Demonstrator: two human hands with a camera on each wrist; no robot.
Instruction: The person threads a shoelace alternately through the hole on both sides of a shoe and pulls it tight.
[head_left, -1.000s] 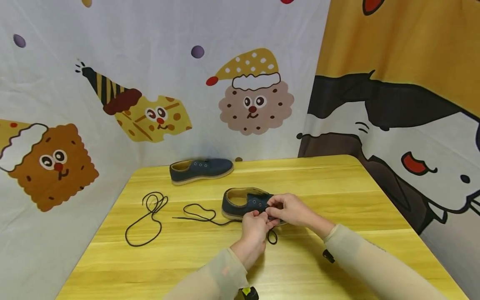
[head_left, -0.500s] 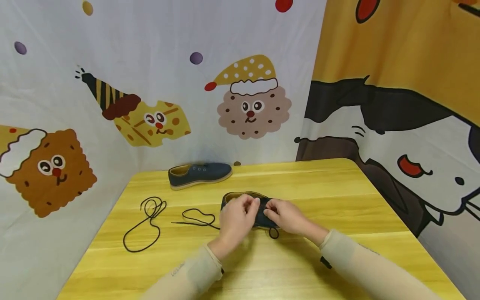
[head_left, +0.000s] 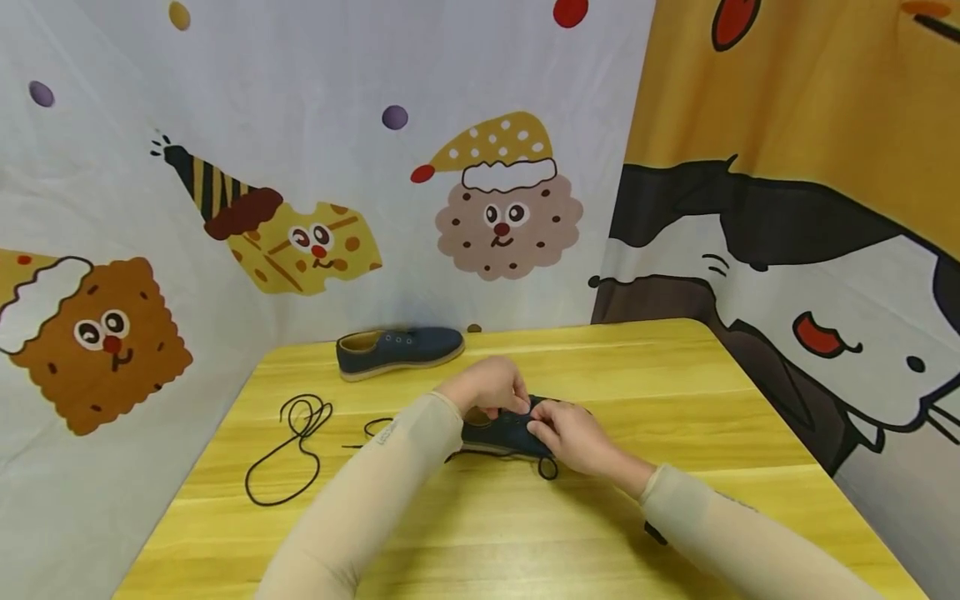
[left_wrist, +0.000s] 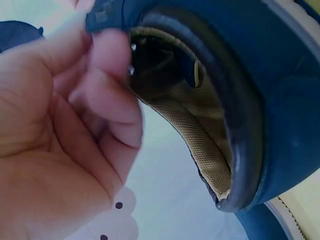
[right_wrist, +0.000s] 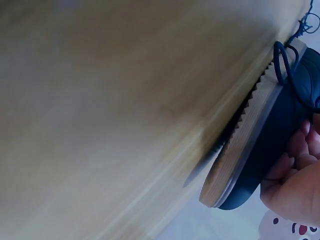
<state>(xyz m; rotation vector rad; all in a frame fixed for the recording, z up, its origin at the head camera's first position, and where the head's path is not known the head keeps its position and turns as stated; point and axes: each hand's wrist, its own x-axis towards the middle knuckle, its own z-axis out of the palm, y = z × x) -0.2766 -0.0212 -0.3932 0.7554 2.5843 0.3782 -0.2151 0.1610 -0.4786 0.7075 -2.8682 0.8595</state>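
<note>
A navy low shoe (head_left: pixel 495 435) with a tan lining lies between my hands, toe to the right. My left hand (head_left: pixel 491 387) reaches over its opening from the heel side. In the left wrist view, the thumb and curled fingers pinch the shoe's navy eyelet flap (left_wrist: pixel 107 15); metal eyelets show beside the fingertips. My right hand (head_left: pixel 576 435) is at the lacing area with thumb and forefinger together. A dark shoelace (right_wrist: pixel 278 62) runs along the shoe's side up to the right fingers, which pinch it; their tips are partly hidden. A small lace loop (head_left: pixel 549 468) hangs at the near side.
A second navy shoe (head_left: pixel 401 350), without a lace, stands at the back left of the wooden table (head_left: pixel 480 542). Another dark lace (head_left: pixel 303 437) lies loosely looped at the left. A printed curtain (head_left: pixel 337 167) hangs right behind the table.
My left hand has left the near side of the shoe, risen over it and moved to the opening, its wrist now bent over the heel. The right hand has stayed near the eyelets.
</note>
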